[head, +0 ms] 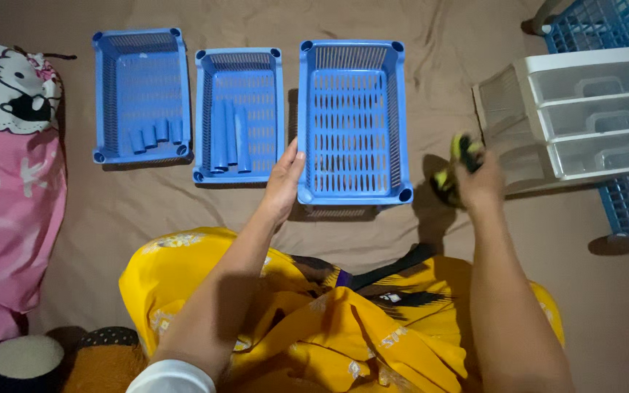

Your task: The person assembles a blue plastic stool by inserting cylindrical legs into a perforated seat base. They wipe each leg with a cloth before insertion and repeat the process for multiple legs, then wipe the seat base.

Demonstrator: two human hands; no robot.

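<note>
Bedsheet (431, 29), tan and creased, covers the whole surface in the head view, where a person in a yellow patterned garment (329, 320) sits facing three blue slotted plastic baskets set in a row. The large basket (353, 120) stands on the right of the row and holds nothing that shows. The middle basket (239, 113) carries several long blue tubes (228, 135) lying side by side, and the left basket (141, 94) holds a few short blue tubes (156, 135) along its near wall.

The left hand (283, 180) rests against the near left corner of the large basket, fingers pressed together and laid along its outer wall. The right hand (478, 182) is raised just to the right of that basket, closed around a small black and yellow-green object (451, 171). Motion blur hides what the object is and how each finger sits on it.

A white three-drawer plastic organiser (591, 109) stands at the right, partly over a blue crate (620, 29) cut off by the frame's edge. A pink and white cartoon-cat cushion (12, 145) lies along the left edge, also cropped. A dark strap (394, 269) crosses the lap below the large basket. Dim light leaves the lower corners hard to read.
</note>
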